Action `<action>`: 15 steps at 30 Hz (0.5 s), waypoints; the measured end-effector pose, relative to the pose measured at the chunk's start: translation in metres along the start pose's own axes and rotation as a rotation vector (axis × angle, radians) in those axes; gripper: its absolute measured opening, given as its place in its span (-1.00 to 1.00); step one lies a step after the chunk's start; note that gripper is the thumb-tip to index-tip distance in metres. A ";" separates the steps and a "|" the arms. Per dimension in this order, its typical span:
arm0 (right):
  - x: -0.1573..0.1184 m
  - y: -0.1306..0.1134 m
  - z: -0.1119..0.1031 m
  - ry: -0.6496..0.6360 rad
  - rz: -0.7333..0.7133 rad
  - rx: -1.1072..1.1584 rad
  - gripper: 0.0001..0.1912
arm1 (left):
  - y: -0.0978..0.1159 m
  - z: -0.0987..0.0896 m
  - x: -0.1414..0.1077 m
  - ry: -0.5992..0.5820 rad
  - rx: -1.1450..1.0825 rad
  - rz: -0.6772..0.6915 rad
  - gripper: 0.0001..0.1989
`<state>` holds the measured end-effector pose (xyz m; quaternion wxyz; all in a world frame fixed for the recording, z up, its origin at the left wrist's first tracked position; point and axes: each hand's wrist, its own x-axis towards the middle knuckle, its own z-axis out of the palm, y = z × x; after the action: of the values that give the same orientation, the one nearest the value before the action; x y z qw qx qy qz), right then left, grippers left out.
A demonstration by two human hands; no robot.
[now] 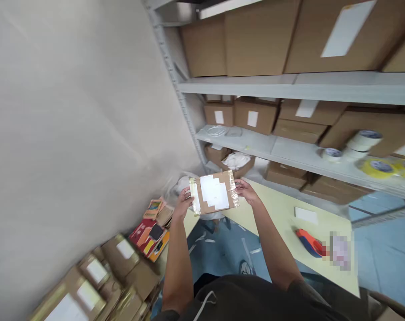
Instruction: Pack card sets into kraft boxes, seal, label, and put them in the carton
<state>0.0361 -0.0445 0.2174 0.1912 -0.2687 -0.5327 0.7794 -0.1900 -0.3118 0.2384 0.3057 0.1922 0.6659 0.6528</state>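
Note:
Between my two hands I hold up a flat cardboard parcel (196, 182) with white paper labels on its face and shiny tape across both ends. My left hand (183, 203) grips its left end, fingers closed round the edge. At the opposite end, my right hand (245, 191) pinches the taped edge. The parcel hangs in the air, tilted slightly, over the gap beside the pale yellow table (272, 209). On that table, to the right, lie a red and blue tape dispenser (310, 243) and a white slip of paper (306, 215).
Grey metal shelves (289, 85) with cardboard boxes (259, 40) rise ahead. Rolls of white tape (365, 140) and yellow tape (379, 167) sit on the middle shelf. Packed parcels (122, 249) are piled at lower left, near colourful flat packages (152, 234). A bare wall (72, 111) stands left.

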 end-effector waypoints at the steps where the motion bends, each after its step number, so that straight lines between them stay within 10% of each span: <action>1: -0.005 -0.004 -0.022 0.047 0.004 -0.005 -0.46 | -0.004 0.023 0.014 -0.047 -0.008 -0.017 -0.32; 7: -0.030 0.005 -0.112 0.341 -0.004 0.021 -0.44 | -0.045 0.127 0.089 -0.263 -0.011 -0.100 -0.32; 15: -0.039 0.060 -0.154 0.803 -0.086 0.036 -0.44 | -0.128 0.224 0.175 -0.463 0.035 -0.107 -0.39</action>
<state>0.1617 0.0233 0.1258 0.4213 -0.5257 -0.4126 0.6132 -0.1537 -0.0388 0.0939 0.4810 0.3066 0.5984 0.5627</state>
